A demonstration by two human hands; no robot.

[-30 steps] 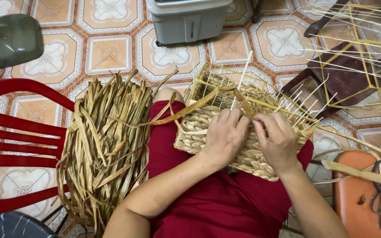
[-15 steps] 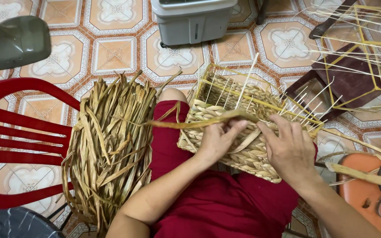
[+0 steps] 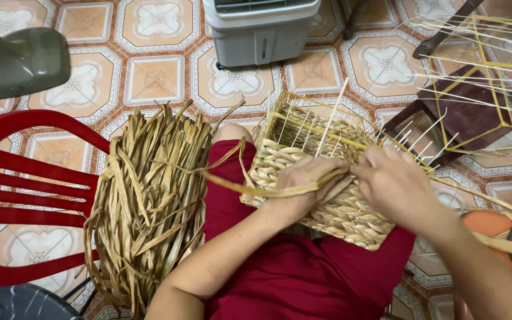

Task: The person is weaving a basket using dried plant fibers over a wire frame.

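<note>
Since half a second ago the hands have drawn closer together on the basket, and the long strand now runs flatter across its woven side. The left hand [image 3: 306, 181] presses curled on the half-woven basket [image 3: 327, 201], pinching the flat dried strand [image 3: 268, 191], which trails off toward 9 o'clock. The right hand [image 3: 395, 184] is closed on the same strand's end, just beside the left, at the basket's upper edge. The basket lies tilted on the person's lap, on red cloth [image 3: 291, 278], with thin pale upright stakes [image 3: 333, 115] rising from its rim toward 12 o'clock.

At 9 o'clock, touching the thigh, a thick bundle of dried leaf strips [image 3: 149, 201] leans on a red plastic chair [image 3: 25, 195]. At 12 o'clock stands a grey box-shaped appliance [image 3: 259, 26]; at 10 o'clock, a grey-green fan base [image 3: 25, 62]. At 2 o'clock a yellow wire frame [image 3: 481, 89] with loose stakes sits over a dark wooden stool [image 3: 463, 115]. At 4 o'clock an orange stool [image 3: 487, 224] shows partly.

The floor [image 3: 155, 77] is tiled in orange and white patterns.
</note>
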